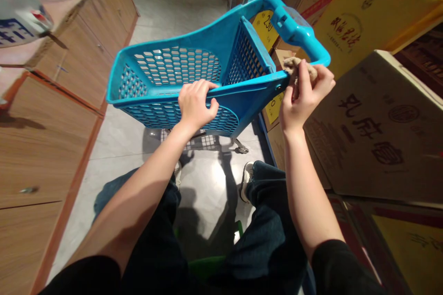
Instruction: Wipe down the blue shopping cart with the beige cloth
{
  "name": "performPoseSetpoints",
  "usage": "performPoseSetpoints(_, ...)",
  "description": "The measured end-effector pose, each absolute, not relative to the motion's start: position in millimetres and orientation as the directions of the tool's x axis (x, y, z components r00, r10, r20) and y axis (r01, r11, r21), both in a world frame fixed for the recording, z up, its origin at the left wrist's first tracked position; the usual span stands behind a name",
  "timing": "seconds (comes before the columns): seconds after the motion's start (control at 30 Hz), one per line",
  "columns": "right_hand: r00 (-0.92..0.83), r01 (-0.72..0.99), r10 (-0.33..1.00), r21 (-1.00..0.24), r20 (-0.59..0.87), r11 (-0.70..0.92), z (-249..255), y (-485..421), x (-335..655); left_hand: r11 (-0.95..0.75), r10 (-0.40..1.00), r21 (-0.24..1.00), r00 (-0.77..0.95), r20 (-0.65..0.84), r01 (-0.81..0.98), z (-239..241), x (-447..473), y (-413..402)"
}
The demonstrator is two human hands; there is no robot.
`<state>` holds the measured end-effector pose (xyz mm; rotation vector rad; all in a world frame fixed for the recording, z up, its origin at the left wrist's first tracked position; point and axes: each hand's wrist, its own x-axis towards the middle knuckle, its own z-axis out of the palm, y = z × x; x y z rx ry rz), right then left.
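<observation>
A blue plastic shopping basket on wheels (166, 67) stands in front of me, tilted toward me. My left hand (195, 103) grips its near rim, fingers curled over the edge. My right hand (304, 94) is closed on a crumpled beige cloth (294, 67) and presses it against the basket's right side, just below the blue handle (294, 25). My legs in dark jeans and my shoes show below the basket.
Wooden cabinets (44, 129) run along the left, with blue-and-white jars (20, 18) on top. Cardboard boxes with printed characters (377, 124) and a yellow gift bag (374, 14) are stacked close on the right. Grey tiled floor (166, 9) stretches ahead.
</observation>
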<state>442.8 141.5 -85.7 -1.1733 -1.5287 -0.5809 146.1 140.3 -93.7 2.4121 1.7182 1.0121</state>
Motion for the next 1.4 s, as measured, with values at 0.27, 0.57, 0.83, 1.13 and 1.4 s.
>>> performPoseSetpoints(0.27,-0.052,0.924,0.539,-0.165,0.841,0.346,-85.1,119.1,398.8,-0.366,0.841,0.423,0.099,0.532,0.829,-96.8,135.2,150.2)
performPoseSetpoints(0.57,-0.029,0.868,0.407,-0.179,0.913,0.462,-88.4,119.5,396.6,-0.367,0.85,0.447,0.099,0.518,0.815,-90.0,133.7,148.9)
performPoseSetpoints(0.83,0.026,0.93,0.211,-0.101,0.977,0.354,-73.1,124.2,431.1,-0.347,0.854,0.427,0.093,0.511,0.835,-89.2,127.0,150.6)
performPoseSetpoints(1.13,-0.071,0.885,0.385,-0.12,0.92,0.449,-90.8,105.4,378.4,-0.331,0.87,0.508,0.049,0.491,0.796,-92.6,98.8,173.5)
performPoseSetpoints(1.4,0.027,0.843,0.403,-0.237,0.915,0.482,-76.4,103.0,398.9,-0.381,0.811,0.422,0.078,0.579,0.823,-92.7,106.5,157.6)
